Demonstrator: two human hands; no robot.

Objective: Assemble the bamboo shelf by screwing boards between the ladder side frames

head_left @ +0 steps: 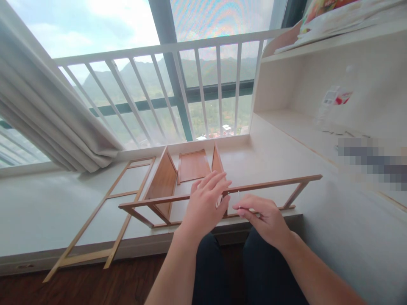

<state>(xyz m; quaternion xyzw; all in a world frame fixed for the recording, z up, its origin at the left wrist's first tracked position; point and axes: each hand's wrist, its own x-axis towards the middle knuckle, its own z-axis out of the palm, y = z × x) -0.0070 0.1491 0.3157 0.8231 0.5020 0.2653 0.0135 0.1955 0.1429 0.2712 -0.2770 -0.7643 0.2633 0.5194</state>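
A reddish-brown wooden frame stands in front of me on a white ledge, its long top rail running left to right. My left hand lies over the middle of that rail, fingers stretched and thumb apart, hiding part of it. Just right of it, my right hand pinches a small, thin, pale metal piece at the fingertips, too small to name. Behind the rail, a wooden panel stands upright on the left, and a narrower upright panel stands beyond my left fingers. Between them is another flat panel.
A second, ladder-like wooden frame leans across the ledge edge to the left. The white ledge runs under a railed window and a grey curtain. On the right shelf stands a plastic bottle near a blurred-out patch.
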